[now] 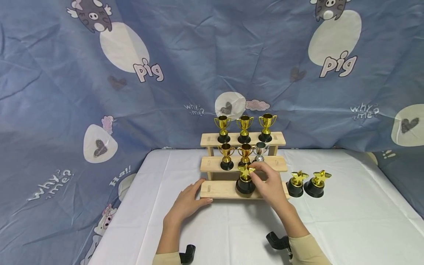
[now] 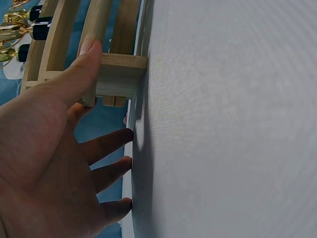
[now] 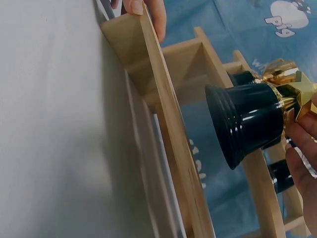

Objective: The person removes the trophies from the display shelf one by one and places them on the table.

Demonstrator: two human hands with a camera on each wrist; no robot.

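Between thumb and fingertips, my right hand (image 1: 269, 186) pinches a star trophy (image 1: 245, 184) by its gold top. Its black base (image 3: 247, 119) hovers just above the lowest step of a three-step wooden display stand (image 1: 218, 189), with a gap showing in the right wrist view. My left hand (image 1: 187, 200) grips the left end of that step, thumb (image 2: 89, 49) at the front edge and the other fingers spread behind it toward the tablecloth. Three gold cup trophies (image 1: 244, 129) stand on the top step. Two gold-coloured cups (image 1: 226, 156) and a silver cup (image 1: 260, 151) stand on the middle one.
Two more star trophies (image 1: 296, 184) stand upright on the white tablecloth (image 1: 232, 235), close by the stand's right end. A blue printed curtain (image 1: 185, 73) hangs behind and along the sides. Black wrist mounts (image 1: 278, 241) stick out near both sleeves.
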